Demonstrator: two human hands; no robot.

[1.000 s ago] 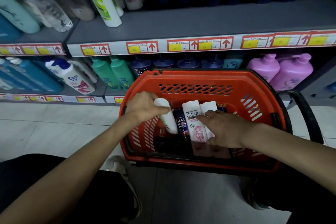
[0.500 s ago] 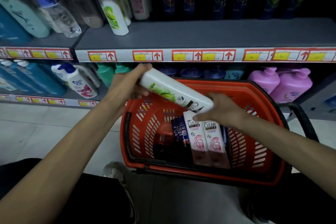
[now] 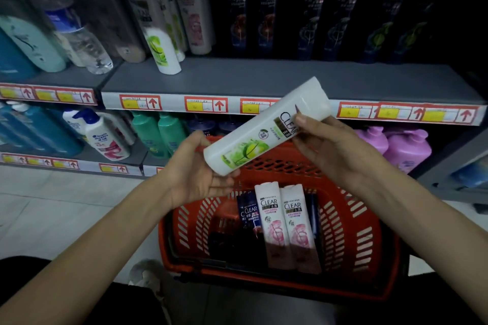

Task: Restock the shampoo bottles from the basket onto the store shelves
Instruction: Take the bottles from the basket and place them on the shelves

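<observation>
A white CLEAR shampoo bottle with a green leaf label [image 3: 264, 129] lies tilted in the air above the red basket [image 3: 353, 221], in front of the grey middle shelf [image 3: 264, 74]. My left hand [image 3: 195, 171] cups its lower end from below. My right hand [image 3: 327, 145] grips it near the cap end, thumb on the label. In the basket stand two white bottles with pink labels [image 3: 285, 224], with a dark blue bottle [image 3: 249, 215] to their left.
One matching white and green bottle [image 3: 162, 51] stands at the left of the middle shelf, with dark CLEAR bottles [image 3: 317, 16] behind. The lower shelf holds green [image 3: 158, 132] and pink bottles [image 3: 404, 148]. Pale floor tiles lie left of the basket.
My left hand lifted the white and green bottle out of the basket and up toward the shelf. My right hand left the pink-label bottles and took hold of its other end.
</observation>
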